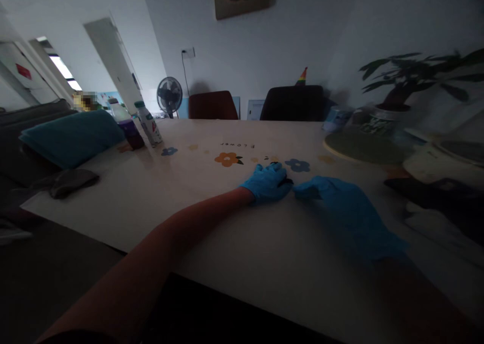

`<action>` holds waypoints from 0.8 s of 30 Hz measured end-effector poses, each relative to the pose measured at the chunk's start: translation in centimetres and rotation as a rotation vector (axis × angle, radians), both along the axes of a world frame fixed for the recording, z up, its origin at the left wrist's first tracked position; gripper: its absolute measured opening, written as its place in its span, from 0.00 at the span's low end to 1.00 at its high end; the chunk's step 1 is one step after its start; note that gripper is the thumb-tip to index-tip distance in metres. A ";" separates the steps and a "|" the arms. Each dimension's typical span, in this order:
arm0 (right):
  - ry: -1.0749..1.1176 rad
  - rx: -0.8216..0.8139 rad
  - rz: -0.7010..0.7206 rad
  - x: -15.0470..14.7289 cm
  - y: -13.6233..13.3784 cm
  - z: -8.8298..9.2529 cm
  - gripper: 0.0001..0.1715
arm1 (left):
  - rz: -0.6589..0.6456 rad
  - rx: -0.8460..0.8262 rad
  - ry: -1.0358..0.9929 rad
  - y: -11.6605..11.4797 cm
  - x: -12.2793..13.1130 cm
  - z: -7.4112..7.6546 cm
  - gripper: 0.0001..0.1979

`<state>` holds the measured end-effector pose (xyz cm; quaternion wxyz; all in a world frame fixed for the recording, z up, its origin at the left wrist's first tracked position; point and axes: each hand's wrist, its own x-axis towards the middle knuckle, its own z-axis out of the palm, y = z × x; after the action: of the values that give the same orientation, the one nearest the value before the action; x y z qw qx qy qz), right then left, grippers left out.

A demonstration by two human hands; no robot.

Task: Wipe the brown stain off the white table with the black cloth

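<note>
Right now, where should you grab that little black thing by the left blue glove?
Probably pinch the black thing by the bit showing at the left hand's thumb side, coming from the right with the right hand. That end pokes out towards the right fingertips; its full shape is hidden.

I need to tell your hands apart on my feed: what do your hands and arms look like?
The left hand wears a thin, wrinkled blue glove ending at the wrist; the left forearm is bare. The right hand is gloved in blue too, with a looser cuff; the right forearm is dim and blurred. No markings can be made out.
</note>
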<state>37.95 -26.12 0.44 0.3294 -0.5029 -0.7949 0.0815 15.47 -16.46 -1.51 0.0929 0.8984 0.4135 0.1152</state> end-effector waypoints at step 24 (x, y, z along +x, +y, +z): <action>-0.027 0.042 0.039 0.1 0.1 -0.7 0.21 | -0.006 0.019 0.015 -0.1 0.2 0.0 0.16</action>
<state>38.08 -25.98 -0.22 0.3273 -0.4814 -0.8106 0.0644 15.65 -16.59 -1.51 0.0817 0.9014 0.4103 0.1119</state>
